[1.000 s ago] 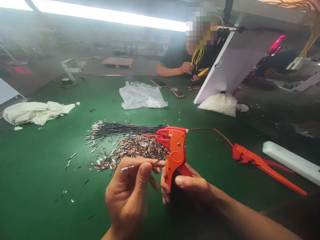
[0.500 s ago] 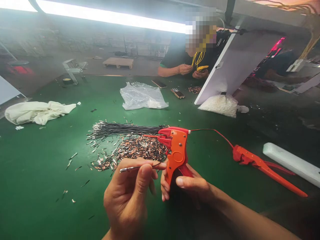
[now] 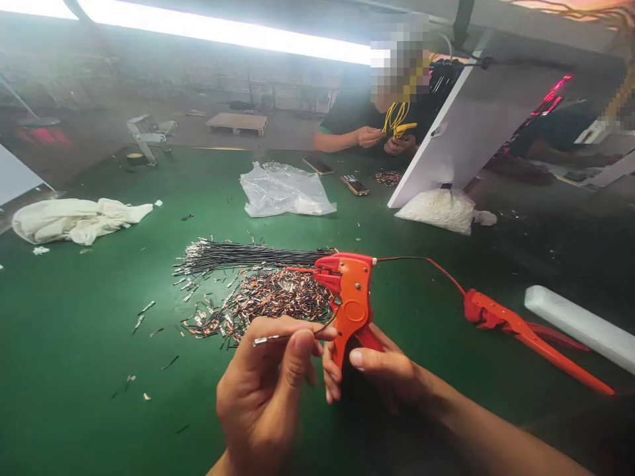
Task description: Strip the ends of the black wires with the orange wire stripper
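Observation:
My left hand (image 3: 268, 390) pinches a thin black wire (image 3: 285, 336) with a metal terminal at its left tip, held level just left of the tool. In my right hand (image 3: 377, 370) is an orange wire stripper (image 3: 350, 297), gripped by its handles with the jaws pointing left, close to the wire's right end. Behind them on the green table (image 3: 84, 330) lie a bundle of black wires (image 3: 248, 254) and a heap of copper-coloured cut bits (image 3: 268, 301).
A second red crimping tool (image 3: 526, 329) lies at right, a red wire (image 3: 421, 261) running from it. A white bar (image 3: 580, 324), a white panel (image 3: 476, 125), plastic bags (image 3: 285, 190), a white cloth (image 3: 74, 219) and two phones (image 3: 354, 184) are farther off. A person across the table (image 3: 367, 125) handles yellow wires.
My left hand has shifted slightly right and down with the wire, bringing its end closer to the stripper. The person opposite has raised both hands to the yellow wires.

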Tool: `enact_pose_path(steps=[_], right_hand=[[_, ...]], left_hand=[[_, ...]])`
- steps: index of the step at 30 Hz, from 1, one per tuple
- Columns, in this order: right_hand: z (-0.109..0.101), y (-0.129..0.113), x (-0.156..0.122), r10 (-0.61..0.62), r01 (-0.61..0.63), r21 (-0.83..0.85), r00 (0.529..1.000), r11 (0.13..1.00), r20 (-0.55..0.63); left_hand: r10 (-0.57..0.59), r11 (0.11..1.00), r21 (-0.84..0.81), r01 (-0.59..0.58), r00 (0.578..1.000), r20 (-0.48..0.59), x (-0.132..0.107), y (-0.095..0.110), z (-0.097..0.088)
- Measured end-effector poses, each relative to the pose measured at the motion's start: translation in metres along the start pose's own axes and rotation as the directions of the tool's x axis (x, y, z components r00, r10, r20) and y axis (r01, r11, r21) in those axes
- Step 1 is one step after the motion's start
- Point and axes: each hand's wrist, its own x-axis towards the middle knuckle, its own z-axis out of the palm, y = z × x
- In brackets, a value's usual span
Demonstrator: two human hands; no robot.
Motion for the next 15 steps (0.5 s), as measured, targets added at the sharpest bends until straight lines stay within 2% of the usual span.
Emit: enact_pose_path(steps=[7,15], right_hand=[[-0.005,0.0073,-0.0039,0.057,-0.058,-0.048,0.998,0.997,-0.013],[-0.0025,0.0036,-0.0089,0.157,-0.175,-0.089,0.97,0.981,-0.184]], left_hand=[[0.017,0.988,0.155,-0.017,1.0,0.0,-0.0021,0.0016,0.0005],[0.006,0.987,0.163,0.0,0.999,-0.038,-0.0015,0.0004,0.0028]])
